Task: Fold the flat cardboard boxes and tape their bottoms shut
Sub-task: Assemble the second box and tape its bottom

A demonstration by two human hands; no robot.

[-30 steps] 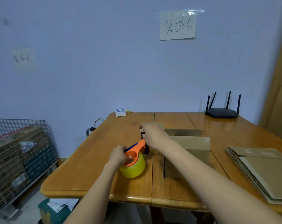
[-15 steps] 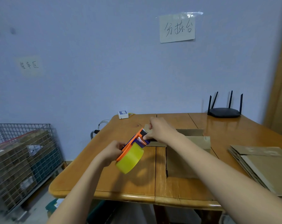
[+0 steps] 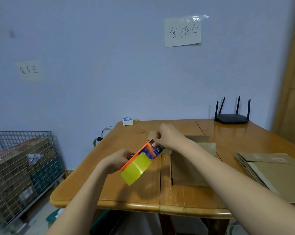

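An orange tape dispenser [image 3: 138, 155] with a yellow tape roll [image 3: 135, 170] is held tilted above the wooden table [image 3: 129, 192]. My left hand [image 3: 116, 161] grips its handle from the left. My right hand [image 3: 168, 137] pinches at the dispenser's blue front end, fingers curled on it. Behind my right forearm a folded-up cardboard box [image 3: 189, 167] stands on the table, partly hidden by the arm. A stack of flat cardboard boxes [image 3: 275, 170] lies at the right edge.
A black router [image 3: 231, 118] sits at the table's far right and a small white box [image 3: 127, 121] at the far left corner. A wire cage [image 3: 21, 167] with cartons stands on the floor at left. Paper signs hang on the wall.
My left hand lifted the dispenser off the table and tilted it. My right hand moved from the box flap onto the dispenser's front end. The camera tipped upward.
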